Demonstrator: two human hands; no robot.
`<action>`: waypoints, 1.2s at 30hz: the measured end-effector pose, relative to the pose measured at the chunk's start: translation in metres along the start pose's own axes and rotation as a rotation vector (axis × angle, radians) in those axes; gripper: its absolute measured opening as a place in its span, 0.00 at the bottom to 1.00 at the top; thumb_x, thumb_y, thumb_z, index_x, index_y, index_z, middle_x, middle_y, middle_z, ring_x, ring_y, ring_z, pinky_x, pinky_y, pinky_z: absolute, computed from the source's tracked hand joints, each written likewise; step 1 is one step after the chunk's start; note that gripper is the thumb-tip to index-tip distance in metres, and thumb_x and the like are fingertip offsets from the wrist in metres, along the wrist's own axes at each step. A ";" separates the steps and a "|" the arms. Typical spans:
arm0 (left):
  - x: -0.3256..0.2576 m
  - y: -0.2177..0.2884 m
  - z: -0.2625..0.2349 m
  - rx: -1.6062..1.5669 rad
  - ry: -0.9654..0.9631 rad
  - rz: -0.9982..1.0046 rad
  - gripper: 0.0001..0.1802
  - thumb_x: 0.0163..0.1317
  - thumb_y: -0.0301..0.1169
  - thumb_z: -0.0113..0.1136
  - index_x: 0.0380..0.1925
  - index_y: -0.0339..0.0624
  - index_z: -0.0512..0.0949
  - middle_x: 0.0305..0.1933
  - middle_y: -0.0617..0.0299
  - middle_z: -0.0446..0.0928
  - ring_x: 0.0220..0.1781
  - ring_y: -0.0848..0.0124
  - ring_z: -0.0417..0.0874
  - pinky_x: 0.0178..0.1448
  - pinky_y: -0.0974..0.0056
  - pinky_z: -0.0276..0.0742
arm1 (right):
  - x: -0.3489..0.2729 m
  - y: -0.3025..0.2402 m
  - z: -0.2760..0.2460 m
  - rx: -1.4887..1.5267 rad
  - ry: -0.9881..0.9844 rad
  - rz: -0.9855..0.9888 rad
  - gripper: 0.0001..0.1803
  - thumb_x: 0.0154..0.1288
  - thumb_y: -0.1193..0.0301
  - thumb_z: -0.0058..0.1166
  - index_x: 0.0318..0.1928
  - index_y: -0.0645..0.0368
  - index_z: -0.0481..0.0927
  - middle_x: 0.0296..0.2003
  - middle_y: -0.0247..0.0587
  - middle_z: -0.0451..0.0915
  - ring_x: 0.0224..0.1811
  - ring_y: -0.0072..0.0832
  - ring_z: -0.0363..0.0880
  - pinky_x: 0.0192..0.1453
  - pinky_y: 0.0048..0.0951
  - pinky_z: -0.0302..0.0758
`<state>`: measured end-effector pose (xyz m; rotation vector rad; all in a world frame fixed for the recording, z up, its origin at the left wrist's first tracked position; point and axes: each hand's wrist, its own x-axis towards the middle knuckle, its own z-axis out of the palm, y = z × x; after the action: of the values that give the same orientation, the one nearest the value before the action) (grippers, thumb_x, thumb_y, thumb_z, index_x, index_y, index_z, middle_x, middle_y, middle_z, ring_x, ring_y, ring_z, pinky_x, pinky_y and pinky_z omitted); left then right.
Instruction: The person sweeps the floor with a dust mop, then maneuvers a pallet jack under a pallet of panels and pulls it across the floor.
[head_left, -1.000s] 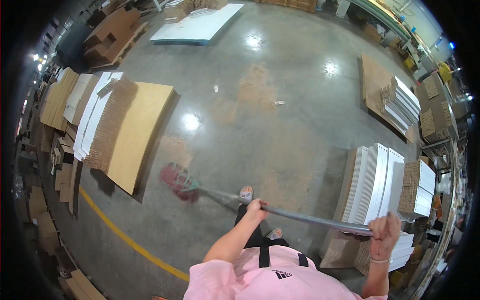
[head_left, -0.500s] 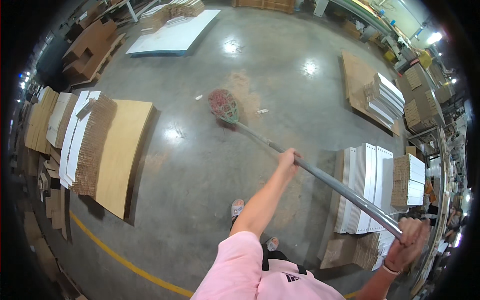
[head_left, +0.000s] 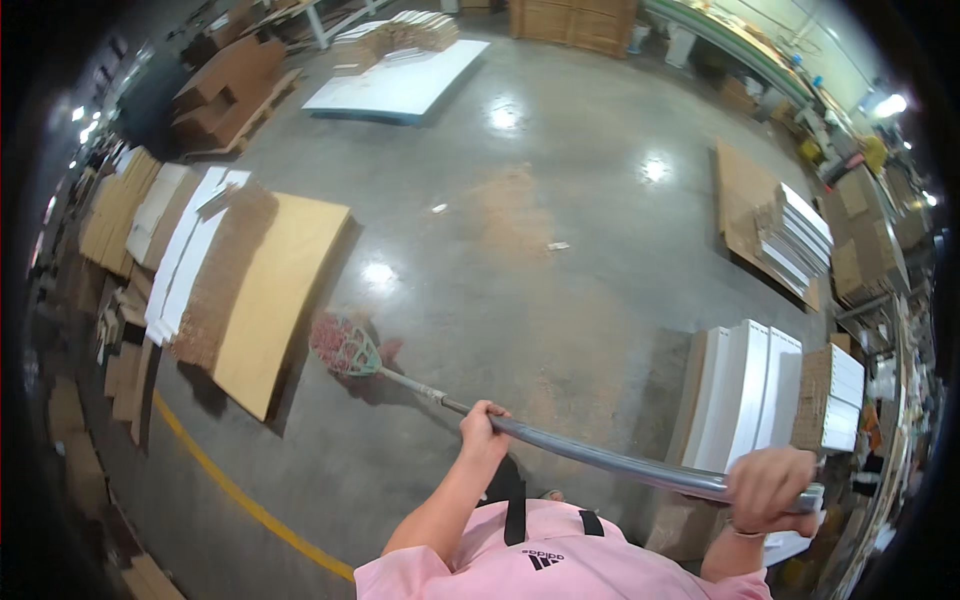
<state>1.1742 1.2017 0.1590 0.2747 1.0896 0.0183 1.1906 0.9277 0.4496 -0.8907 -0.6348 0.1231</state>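
Polished concrete floor [head_left: 560, 250] filled most of the view, shiny under ceiling lights and ringed by stacked sheet goods so the middle stayed open for walking. 1 long grey pole [head_left: 600, 458] ran across the lower part of the picture, the handle of a broom [head_left: 343, 345] whose reddish bristle head rested on the floor just beside a leaning tan board [head_left: 270, 300]. The left hand [head_left: 484, 428] sat midway along the handle, fingers wrapped shut around it, where it could steer the head. The right hand [head_left: 768, 482] clamped the top end, fingers likewise closed on the handle, probably acting as the pivot. That wide spacing of the 2 hands suited a long sweeping stroke. A yellow line [head_left: 240, 495] crossed the floor at lower left, close to the board's near corner. White panels [head_left: 745, 400] stood on edge to the right, near the right hand, with brown cardboard [head_left: 830, 400] beside them. A few small scraps [head_left: 557, 245] lay on the floor well apart from the broom head. A flat white sheet [head_left: 400, 85] lay far off.
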 end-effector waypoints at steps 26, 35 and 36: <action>0.283 0.121 0.201 0.404 0.061 -0.047 0.04 0.51 0.20 0.48 0.28 0.30 0.68 0.29 0.50 0.67 0.27 0.59 0.72 0.28 0.51 0.70 | 0.179 0.201 -0.035 -0.382 0.361 -0.092 0.21 0.68 0.66 0.49 0.18 0.53 0.61 0.09 0.31 0.62 0.11 0.23 0.59 0.27 0.32 0.62; 0.354 0.054 0.386 0.702 -0.194 -0.134 0.05 0.51 0.29 0.51 0.20 0.41 0.70 0.21 0.57 0.66 0.20 0.65 0.69 0.23 0.59 0.69 | 0.247 0.206 -0.111 -0.590 0.449 -0.250 0.21 0.67 0.68 0.49 0.17 0.54 0.62 0.09 0.31 0.62 0.12 0.24 0.60 0.27 0.32 0.61; 0.348 0.033 0.416 0.739 -0.222 -0.218 0.03 0.51 0.20 0.49 0.27 0.33 0.68 0.27 0.53 0.68 0.26 0.61 0.72 0.27 0.53 0.71 | 0.252 0.203 -0.130 -0.633 0.479 -0.263 0.21 0.67 0.68 0.49 0.17 0.54 0.62 0.09 0.31 0.62 0.12 0.24 0.60 0.27 0.32 0.61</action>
<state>1.7052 1.1975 0.0435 0.7974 0.8640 -0.6067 1.4997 1.0567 0.3532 -1.3754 -0.3296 -0.5433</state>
